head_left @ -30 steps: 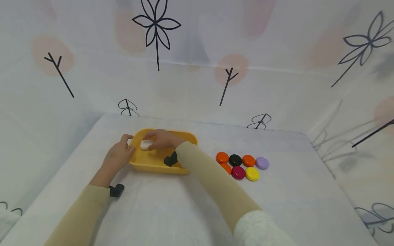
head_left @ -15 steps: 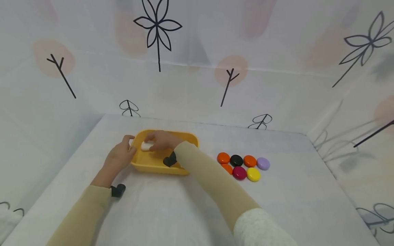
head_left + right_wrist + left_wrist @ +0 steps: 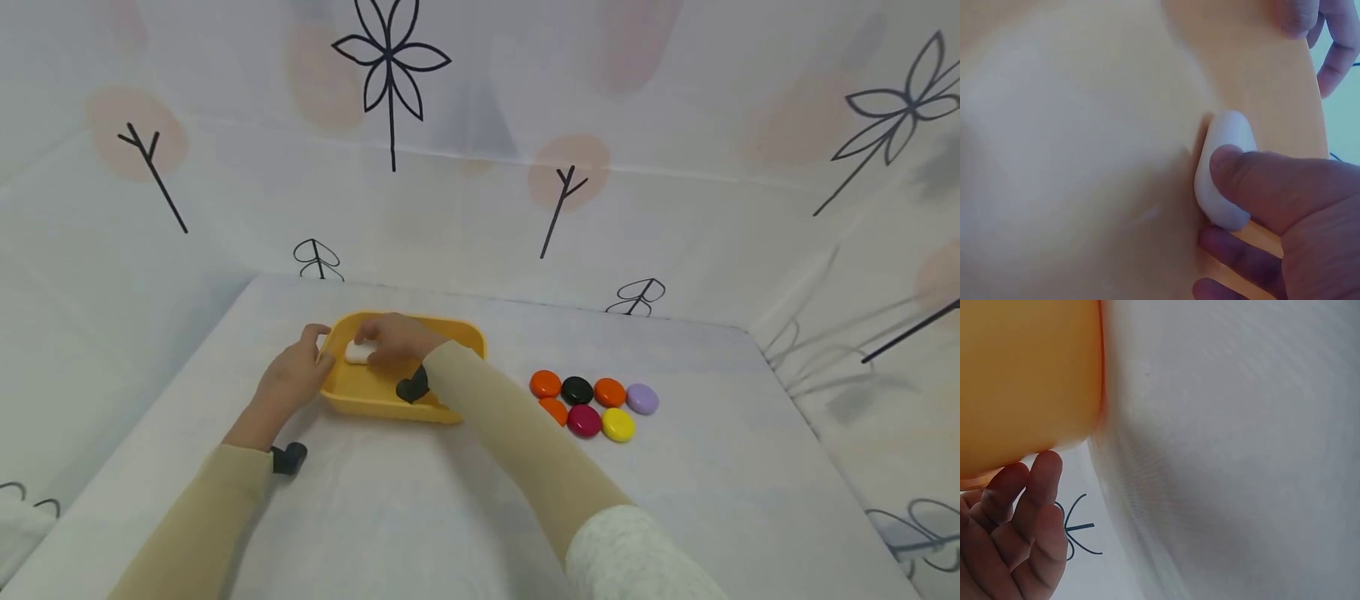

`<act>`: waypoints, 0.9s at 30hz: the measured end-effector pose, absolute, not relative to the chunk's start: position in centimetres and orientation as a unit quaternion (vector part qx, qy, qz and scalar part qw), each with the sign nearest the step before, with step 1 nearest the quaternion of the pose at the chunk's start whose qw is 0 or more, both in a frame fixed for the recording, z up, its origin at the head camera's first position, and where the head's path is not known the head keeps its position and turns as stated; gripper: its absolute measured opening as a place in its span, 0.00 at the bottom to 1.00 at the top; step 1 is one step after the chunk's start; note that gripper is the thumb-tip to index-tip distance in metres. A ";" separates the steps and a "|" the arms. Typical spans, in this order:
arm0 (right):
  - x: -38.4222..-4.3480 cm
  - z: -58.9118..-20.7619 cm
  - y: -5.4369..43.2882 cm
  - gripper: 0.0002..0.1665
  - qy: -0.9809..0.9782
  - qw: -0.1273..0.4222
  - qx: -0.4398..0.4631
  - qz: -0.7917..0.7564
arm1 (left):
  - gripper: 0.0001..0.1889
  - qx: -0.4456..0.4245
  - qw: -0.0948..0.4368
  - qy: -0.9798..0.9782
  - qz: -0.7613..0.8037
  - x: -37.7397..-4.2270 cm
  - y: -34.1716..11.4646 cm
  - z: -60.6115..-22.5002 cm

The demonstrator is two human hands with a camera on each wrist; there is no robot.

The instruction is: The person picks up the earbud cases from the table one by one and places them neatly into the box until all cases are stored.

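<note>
A white rounded piece (image 3: 1225,187) lies against the left inner end of a shallow yellow tray (image 3: 390,411). My right hand (image 3: 397,337) reaches into the tray and holds this piece, the thumb pressed on its face and a fingertip at its lower end in the right wrist view. My left hand (image 3: 294,373) grips the tray's left wall, thumb on the inside and fingers outside. From the left wrist, those fingers (image 3: 1044,478) show touching the tray's outer side. In the head view the right hand covers part of the white piece.
Right of the tray, several glossy round discs lie close together on the white cloth, among them a black disc (image 3: 577,390), a lilac disc (image 3: 642,398), a dark red disc (image 3: 584,421) and a yellow disc (image 3: 618,424). My right sleeve (image 3: 517,442) passes beside them.
The head view has shifted slightly. Both hands keep their places on the tray and the white piece, with no other visible movement.
</note>
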State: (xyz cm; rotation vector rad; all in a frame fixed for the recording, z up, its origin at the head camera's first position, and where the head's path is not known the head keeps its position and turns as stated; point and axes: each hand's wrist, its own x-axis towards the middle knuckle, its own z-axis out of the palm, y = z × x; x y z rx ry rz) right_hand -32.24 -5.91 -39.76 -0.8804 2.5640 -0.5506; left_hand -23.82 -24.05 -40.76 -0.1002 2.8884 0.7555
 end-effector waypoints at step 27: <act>-32.2 -39.7 -6.4 0.20 0.921 0.178 -0.301 -0.173 | 0.29 -0.027 0.064 0.965 0.254 -24.1 -24.2 -41.2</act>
